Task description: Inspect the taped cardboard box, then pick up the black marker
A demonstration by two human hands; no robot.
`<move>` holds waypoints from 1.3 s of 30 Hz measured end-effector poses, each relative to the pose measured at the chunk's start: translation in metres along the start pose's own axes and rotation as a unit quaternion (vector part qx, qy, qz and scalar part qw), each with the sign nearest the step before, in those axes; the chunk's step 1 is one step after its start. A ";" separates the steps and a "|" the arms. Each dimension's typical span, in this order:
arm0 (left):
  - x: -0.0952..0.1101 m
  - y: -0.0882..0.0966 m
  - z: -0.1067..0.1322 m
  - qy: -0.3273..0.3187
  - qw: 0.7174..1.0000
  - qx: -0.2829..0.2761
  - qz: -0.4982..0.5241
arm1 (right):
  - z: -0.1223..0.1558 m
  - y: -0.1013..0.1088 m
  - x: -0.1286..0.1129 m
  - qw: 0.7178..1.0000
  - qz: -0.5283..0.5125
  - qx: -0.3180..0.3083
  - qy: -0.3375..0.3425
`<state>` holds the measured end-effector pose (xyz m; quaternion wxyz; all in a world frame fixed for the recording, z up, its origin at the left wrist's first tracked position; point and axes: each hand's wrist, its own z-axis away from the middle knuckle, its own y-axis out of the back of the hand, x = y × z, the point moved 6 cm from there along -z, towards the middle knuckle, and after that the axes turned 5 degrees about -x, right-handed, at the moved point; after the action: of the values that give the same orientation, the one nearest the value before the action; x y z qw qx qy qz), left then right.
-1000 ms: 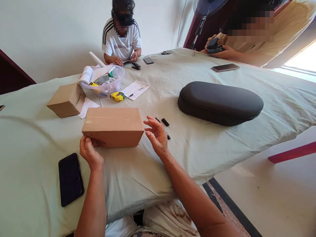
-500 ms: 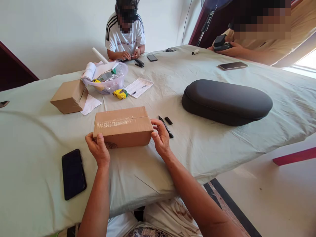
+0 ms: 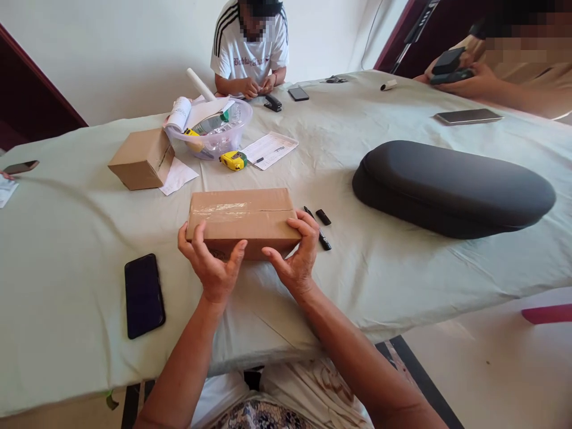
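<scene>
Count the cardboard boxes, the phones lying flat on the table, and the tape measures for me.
Cardboard boxes: 2, one between the left hand and right hand, one farther back.
Phones lying flat: 4.
Tape measures: 1.
Total: 7.

We are gripping the taped cardboard box (image 3: 243,218) on the table (image 3: 71,238) with our left hand (image 3: 210,262) and right hand (image 3: 297,253), a black marker (image 3: 318,229) lying just beside it.
</scene>
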<state>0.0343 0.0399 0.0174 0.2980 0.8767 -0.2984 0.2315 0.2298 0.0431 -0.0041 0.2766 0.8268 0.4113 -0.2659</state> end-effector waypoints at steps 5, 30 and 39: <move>0.009 -0.005 0.008 0.025 1.000 -0.005 -0.013 | 0.000 0.003 -0.004 0.999 -0.002 0.037 -0.006; -0.019 -0.002 -0.008 0.026 0.999 -0.020 0.041 | 0.000 0.007 0.005 0.996 -0.090 -0.005 -0.025; -0.012 -0.021 0.003 0.016 0.988 -0.115 0.102 | 0.006 -0.001 -0.011 0.995 -0.036 -0.015 0.091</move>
<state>0.0404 0.0555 0.0002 0.3765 0.7978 -0.4061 0.2384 0.2216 0.0336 -0.0014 0.2405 0.8281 0.4683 -0.1927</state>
